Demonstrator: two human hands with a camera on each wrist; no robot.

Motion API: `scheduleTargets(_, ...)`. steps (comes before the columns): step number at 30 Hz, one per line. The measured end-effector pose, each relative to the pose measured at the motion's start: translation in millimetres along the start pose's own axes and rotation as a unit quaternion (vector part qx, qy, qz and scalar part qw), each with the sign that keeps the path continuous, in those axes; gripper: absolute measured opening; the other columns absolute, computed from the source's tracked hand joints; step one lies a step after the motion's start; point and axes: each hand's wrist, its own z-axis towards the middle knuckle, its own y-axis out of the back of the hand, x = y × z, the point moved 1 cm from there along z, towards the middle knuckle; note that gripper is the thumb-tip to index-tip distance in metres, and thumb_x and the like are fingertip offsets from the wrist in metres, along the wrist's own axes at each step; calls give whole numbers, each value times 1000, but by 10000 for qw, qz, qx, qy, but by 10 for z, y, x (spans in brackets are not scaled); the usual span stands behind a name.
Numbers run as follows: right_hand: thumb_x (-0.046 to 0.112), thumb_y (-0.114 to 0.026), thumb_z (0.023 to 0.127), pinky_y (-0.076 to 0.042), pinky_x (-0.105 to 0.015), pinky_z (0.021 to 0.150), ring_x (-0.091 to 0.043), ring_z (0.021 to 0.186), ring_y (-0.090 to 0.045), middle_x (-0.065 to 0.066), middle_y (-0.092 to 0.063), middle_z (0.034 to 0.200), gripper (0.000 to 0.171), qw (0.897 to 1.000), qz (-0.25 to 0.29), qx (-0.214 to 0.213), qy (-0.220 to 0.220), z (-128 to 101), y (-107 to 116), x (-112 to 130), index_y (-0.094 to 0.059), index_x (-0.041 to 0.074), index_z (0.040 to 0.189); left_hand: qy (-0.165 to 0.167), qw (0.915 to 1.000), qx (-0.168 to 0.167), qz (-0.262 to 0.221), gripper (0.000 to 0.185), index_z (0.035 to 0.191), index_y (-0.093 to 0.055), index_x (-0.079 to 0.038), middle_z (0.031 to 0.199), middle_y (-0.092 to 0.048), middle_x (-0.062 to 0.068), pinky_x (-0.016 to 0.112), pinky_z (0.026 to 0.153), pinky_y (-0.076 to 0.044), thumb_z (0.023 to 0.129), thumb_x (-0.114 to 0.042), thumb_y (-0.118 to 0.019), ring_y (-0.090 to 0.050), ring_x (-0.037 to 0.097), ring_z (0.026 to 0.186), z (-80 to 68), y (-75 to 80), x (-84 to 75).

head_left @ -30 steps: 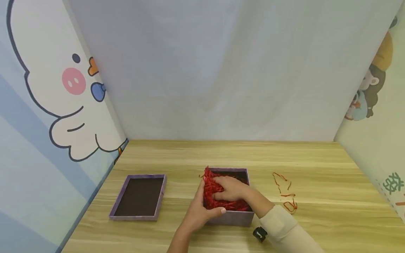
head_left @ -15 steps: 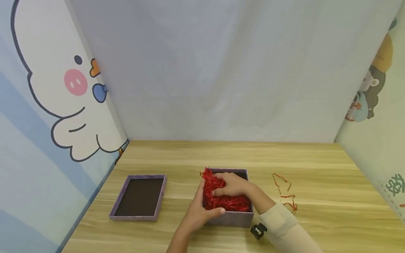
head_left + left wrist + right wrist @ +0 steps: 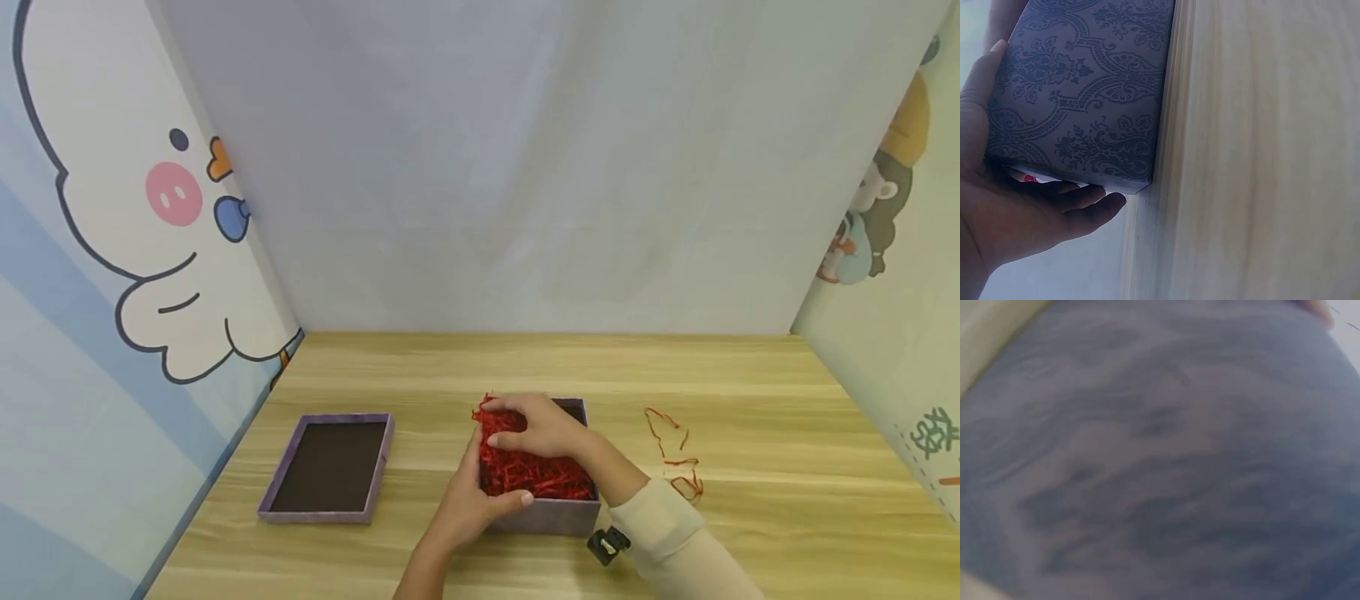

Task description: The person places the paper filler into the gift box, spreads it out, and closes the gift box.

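A purple patterned box (image 3: 543, 518) stands without its lid on the wooden table. Red shredded paper (image 3: 536, 477) fills much of it and bunches above the rim at the back left corner. My left hand (image 3: 465, 504) grips the box at its front left corner, thumb on the front wall and fingers along the left wall. The left wrist view shows this hand (image 3: 1029, 206) against the damask-patterned side. With fingers and thumb spread, my right hand (image 3: 543, 427) rests on the shredded paper near the left rim. The blurred box wall (image 3: 1160, 450) fills the right wrist view.
A shallow purple lid (image 3: 326, 467) with a dark inside lies left of the box. Several loose red strands (image 3: 681, 462) lie to the right. A small black device (image 3: 607, 546) is beside the right cuff. A pale curtain (image 3: 540, 167) closes off the back.
My right hand has shifted left and back across the shredded paper, showing the dark inside at the box's back right. The left hand keeps its place on the box.
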Motion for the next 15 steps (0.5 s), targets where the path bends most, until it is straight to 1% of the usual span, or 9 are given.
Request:
scheduleTargets(3, 25, -66, 87, -37, -45, 98, -26, 120, -46, -8, -55, 127, 45, 9999, 49, 124, -96, 39, -51, -60, -55, 8, 128, 120, 9998, -47, 129, 112, 151, -1, -17, 152, -14, 15, 49, 100, -32, 73, -33, -80, -29, 34, 131, 0, -4, 3)
scheduleTargets(5, 26, -67, 87, -39, -45, 96, -26, 117, -49, -8, -57, 122, 43, 9998, 99, 119, -137, 44, -63, -99, -57, 7, 125, 134, 9999, -33, 97, 112, 151, -1, -18, 151, -16, 15, 49, 100, -33, 73, -33, -80, -30, 35, 130, -4, -5, 3)
scheduleTargets(8, 26, -67, 86, -41, -43, 94, -25, 113, -51, -6, -59, 119, 42, 9996, 35, 217, -178, 48, -81, -153, -58, 6, 122, 45, 10000, -2, 63, 111, 151, -2, -20, 151, -18, 14, 47, 100, -33, 73, -31, -81, -32, 32, 129, -4, -4, 0)
scheduleTargets(11, 27, -65, 87, -40, -43, 95, -26, 115, -50, -8, -57, 123, 47, 9981, -133, 505, -327, 47, -104, -189, -55, 4, 127, -39, 9999, 0, 145, 111, 151, -3, -23, 152, -16, 11, 47, 102, -30, 72, -32, -81, -29, 31, 131, -3, 1, -3)
scheduleTargets(15, 28, -61, 89, -39, -43, 96, -29, 117, -49, -13, -53, 129, 53, 9924, -303, 953, -724, 73, -141, -203, -49, 1, 132, -60, 9997, -29, 218, 111, 151, -4, -22, 152, -13, 11, 49, 104, -26, 72, -33, -81, -23, 32, 134, -3, 11, -7)
